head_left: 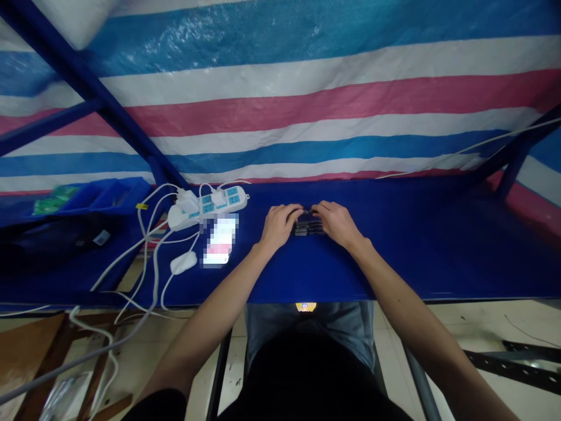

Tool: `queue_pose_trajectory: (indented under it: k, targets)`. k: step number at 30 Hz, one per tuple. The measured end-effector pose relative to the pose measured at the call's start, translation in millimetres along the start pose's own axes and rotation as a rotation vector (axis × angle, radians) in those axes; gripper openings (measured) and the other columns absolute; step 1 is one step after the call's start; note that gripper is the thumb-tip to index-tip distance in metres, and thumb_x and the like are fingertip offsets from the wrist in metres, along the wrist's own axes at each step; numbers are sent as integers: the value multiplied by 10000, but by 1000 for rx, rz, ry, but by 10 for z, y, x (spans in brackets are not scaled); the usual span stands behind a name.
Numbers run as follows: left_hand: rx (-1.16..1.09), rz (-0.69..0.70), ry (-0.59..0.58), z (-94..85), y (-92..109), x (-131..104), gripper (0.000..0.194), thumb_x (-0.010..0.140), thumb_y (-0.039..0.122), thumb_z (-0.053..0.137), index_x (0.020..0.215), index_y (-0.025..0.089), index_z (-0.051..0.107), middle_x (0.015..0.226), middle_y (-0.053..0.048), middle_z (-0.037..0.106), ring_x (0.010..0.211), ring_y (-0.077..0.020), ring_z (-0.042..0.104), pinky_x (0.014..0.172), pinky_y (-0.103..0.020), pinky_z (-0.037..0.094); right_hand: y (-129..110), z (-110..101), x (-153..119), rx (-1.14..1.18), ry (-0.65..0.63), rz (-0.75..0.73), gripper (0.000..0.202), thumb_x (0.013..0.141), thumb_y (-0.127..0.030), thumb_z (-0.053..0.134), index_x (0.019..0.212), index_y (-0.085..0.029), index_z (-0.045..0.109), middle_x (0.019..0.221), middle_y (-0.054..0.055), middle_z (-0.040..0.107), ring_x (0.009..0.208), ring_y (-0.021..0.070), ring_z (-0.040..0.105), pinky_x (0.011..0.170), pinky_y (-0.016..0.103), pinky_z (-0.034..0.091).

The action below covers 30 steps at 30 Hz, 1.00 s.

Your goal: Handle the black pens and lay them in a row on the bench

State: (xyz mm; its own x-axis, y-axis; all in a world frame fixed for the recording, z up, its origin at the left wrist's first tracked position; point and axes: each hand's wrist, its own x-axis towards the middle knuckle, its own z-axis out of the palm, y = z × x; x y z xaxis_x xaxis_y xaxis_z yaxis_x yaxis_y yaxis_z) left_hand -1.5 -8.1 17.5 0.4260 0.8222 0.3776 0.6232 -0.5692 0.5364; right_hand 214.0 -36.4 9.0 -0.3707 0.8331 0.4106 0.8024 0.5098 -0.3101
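Observation:
Several small, dark, flat pieces [308,228] lie close together in rows on the blue tabletop [302,269]; their exact kind is too small to make out. At their left end is my left hand [279,225], its fingers curled and closed around the far edge of the dark pieces. My right hand [336,223] mirrors it at the right end, thumb and fingers bent inward over the same group. The fingertips partly hide the farthest dark piece.
To the left, a white power strip [239,199] with plugs and trailing cables rests near a phone with a blurred screen [219,241] and a white mouse-like device [183,263]. Blue bins [105,196] sit farther left. Striped sheeting [307,111] hangs behind, with blue frame posts at both sides.

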Motion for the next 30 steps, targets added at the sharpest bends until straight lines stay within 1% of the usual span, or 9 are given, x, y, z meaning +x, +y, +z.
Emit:
queue_pose_trajectory:
  k: [2, 5, 8, 12, 16, 18, 22, 27, 30]
  targets:
    - [-76, 8, 48, -1, -7, 1, 238, 1029, 352, 603, 1244, 254, 637, 1011, -13, 749, 953, -199, 684, 966, -363, 464, 22, 18, -11, 22, 14, -11, 491, 984, -77, 375, 1396, -207, 608, 1197, 137, 691, 1046, 282, 631, 883, 404, 460]
    - [-124, -7, 101, 8, -27, 11, 132, 1016, 273, 619, 1142, 237, 633, 1031, -14, 757, 979, -190, 699, 967, -344, 470, 24, 34, -15, -11, 41, -48, 517, 983, -83, 393, 1453, -206, 569, 1189, 137, 697, 1067, 291, 630, 923, 438, 479]
    - [-114, 1, 106, 18, -47, 27, 76, 1033, 240, 580, 1000, 223, 646, 861, 14, 750, 904, -190, 700, 928, -346, 464, -6, 51, -2, -29, 120, -44, 353, 1056, -236, 438, 1308, -163, 674, 1067, 143, 729, 959, 284, 656, 865, 437, 497]
    - [-92, 10, 87, 21, -68, 37, 305, 1067, 286, 517, 800, 211, 646, 747, 18, 721, 819, -191, 673, 861, -349, 460, -16, 88, 12, 4, 241, -37, 310, 1071, -300, 474, 1131, -159, 744, 1017, 121, 757, 900, 258, 683, 824, 405, 515]
    - [-140, 13, 106, 28, -89, 28, 108, 1022, 316, 616, 1067, 245, 684, 956, 3, 764, 910, -189, 695, 913, -353, 475, 22, 104, -7, 58, 292, -43, 264, 1055, -318, 536, 1115, -187, 758, 1023, 100, 770, 934, 239, 702, 841, 373, 530]
    - [-161, 33, 121, 36, -97, 26, 164, 991, 285, 665, 1151, 249, 651, 1039, -9, 758, 954, -190, 699, 929, -351, 478, 37, 98, -19, 57, 304, -29, 267, 1051, -347, 552, 1121, -201, 764, 1019, 88, 773, 925, 229, 707, 812, 355, 528]
    - [-122, 40, 112, 54, -108, 37, 62, 1026, 252, 598, 1012, 226, 653, 880, 7, 743, 895, -187, 691, 915, -352, 464, 31, 73, -20, 20, 300, -26, 278, 1053, -365, 551, 1133, -210, 766, 996, 73, 778, 881, 214, 706, 750, 338, 505]
    - [-90, 34, 89, 36, -148, 57, 401, 1087, 317, 465, 740, 204, 632, 734, 2, 710, 797, -193, 644, 843, -351, 445, -2, 61, 7, -46, 275, -79, 253, 1053, -292, 540, 1097, -193, 769, 1041, 97, 779, 886, 224, 694, 790, 365, 493]
    - [-112, 56, 93, 15, -165, 57, 209, 1044, 363, 574, 948, 221, 694, 873, 0, 749, 872, -198, 654, 882, -354, 447, 6, 80, 2, -30, 275, -86, 260, 1058, -279, 522, 1115, -186, 757, 1048, 98, 773, 898, 225, 693, 793, 362, 503]
